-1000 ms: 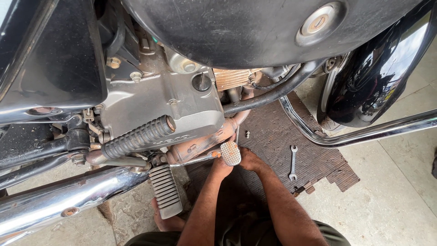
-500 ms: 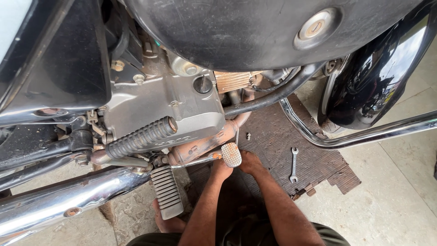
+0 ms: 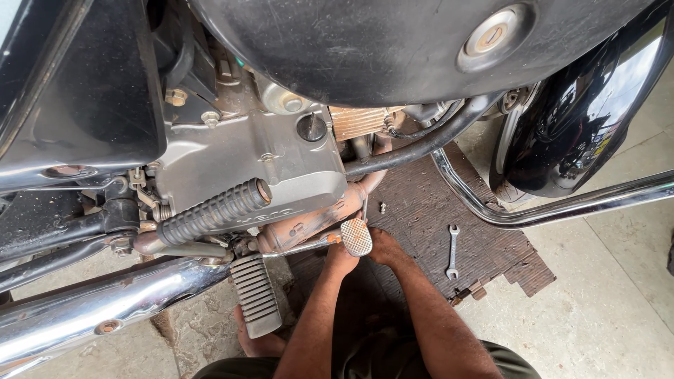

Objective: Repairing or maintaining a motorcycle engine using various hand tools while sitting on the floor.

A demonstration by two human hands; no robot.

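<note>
Hands unmoved — left hand (image 3: 342, 258), right hand (image 3: 382, 247) under brake pedal (image 3: 357, 236), grip probably hidden.

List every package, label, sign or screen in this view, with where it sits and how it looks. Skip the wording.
No packages, signs or screens show.
Raised lettering on the engine cover: a short embossed strip low on the grey casing, behind the black ribbed kick lever, same grey as the metal.
Sticker on the front fender: a small multicoloured patch on the glossy black curve at right, too small to make out.
</note>
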